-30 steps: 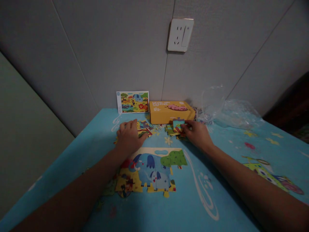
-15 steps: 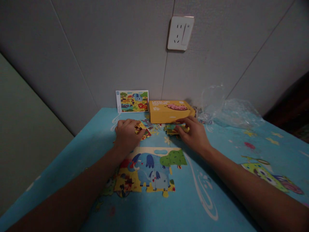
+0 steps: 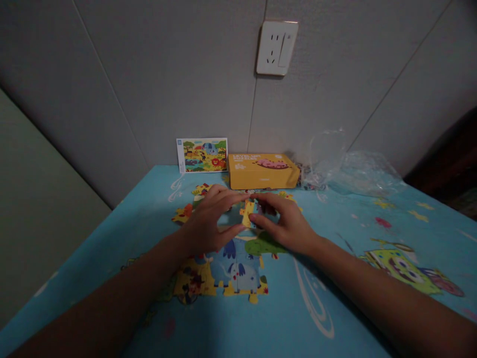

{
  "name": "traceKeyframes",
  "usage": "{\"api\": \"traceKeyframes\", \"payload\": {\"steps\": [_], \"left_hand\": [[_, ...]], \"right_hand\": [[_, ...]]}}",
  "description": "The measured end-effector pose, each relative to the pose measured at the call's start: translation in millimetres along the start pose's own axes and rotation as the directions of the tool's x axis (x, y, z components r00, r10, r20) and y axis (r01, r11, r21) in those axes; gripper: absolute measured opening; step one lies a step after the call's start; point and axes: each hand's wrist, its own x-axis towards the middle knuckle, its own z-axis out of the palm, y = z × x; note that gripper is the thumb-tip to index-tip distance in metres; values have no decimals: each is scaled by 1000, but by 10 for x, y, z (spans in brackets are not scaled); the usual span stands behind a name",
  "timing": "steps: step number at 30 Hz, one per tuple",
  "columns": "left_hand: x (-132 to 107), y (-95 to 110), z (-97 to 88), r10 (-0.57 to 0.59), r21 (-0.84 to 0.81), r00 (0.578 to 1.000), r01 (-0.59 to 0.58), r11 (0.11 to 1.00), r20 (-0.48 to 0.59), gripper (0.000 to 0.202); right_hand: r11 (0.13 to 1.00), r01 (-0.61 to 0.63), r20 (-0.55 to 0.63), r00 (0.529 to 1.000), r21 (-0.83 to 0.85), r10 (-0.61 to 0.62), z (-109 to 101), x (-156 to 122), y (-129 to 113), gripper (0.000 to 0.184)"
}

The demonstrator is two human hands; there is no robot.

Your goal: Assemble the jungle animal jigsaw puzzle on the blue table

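Observation:
A small yellow and blue puzzle piece (image 3: 247, 213) is held up above the table between both hands. My left hand (image 3: 208, 221) closes on its left side, fingertips at the top edge and thumb at the bottom. From the other side, my right hand (image 3: 290, 223) pinches the same piece between thumb and fingers. Just below them lies the partly joined puzzle (image 3: 238, 281), showing blue elephants, a green treetop and yellow ground. My left forearm hides part of its left side. Loose puzzle pieces (image 3: 182, 214) lie beyond my left hand; others are partly covered by the hands.
A yellow puzzle box (image 3: 263, 174) stands against the wall, with a picture card (image 3: 204, 155) leaning left of it. Crumpled clear plastic (image 3: 367, 174) lies at the right back. A blue patterned cloth (image 3: 298, 323) covers the table. A socket (image 3: 277, 48) is on the wall.
Both hands have come together at the middle from separate groups of pieces, and now hold one puzzle piece between them. Pieces formerly under my left hand lie uncovered on the cloth.

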Motion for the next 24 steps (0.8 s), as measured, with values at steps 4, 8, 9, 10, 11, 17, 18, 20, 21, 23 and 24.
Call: {"api": "traceKeyframes", "payload": {"steps": [4,8,9,10,11,17,18,20,21,23,24], "left_hand": [[11,-71,60,-177,-27,980,175,984,-89,27],[23,-88,82,-286,-48,945,282,958,-161,16],[25,-82,81,-294,-48,942,290,956,-161,17],[26,-74,80,-294,-42,943,291,956,-155,18],[27,-66,78,-293,-33,945,291,956,-149,19],[16,-66,84,-283,-16,951,284,959,-126,27],[14,-70,87,-283,-11,951,284,959,-124,26],[11,-74,93,-276,8,953,279,960,-122,25],[10,-73,94,-267,16,956,271,962,-120,24],[13,-69,91,-248,21,962,252,968,-118,23],[17,-70,86,-243,20,963,247,969,-117,22]], "right_hand": [[969,-160,-69,982,188,176,51,2,58,27],[926,-214,-15,973,312,230,138,-28,41,25],[907,-235,-6,967,350,253,150,-32,22,26],[885,-256,2,961,390,277,157,-35,1,27],[860,-275,6,953,431,302,159,-34,-18,28],[763,-325,69,935,559,348,158,-19,-45,34],[767,-322,82,939,555,335,163,-20,-38,33],[793,-306,96,949,527,302,172,-30,-24,28],[818,-289,91,955,496,282,174,-36,-20,25],[883,-239,49,970,403,240,167,-44,-14,20],[914,-214,17,975,344,221,155,-44,-9,18]]}}
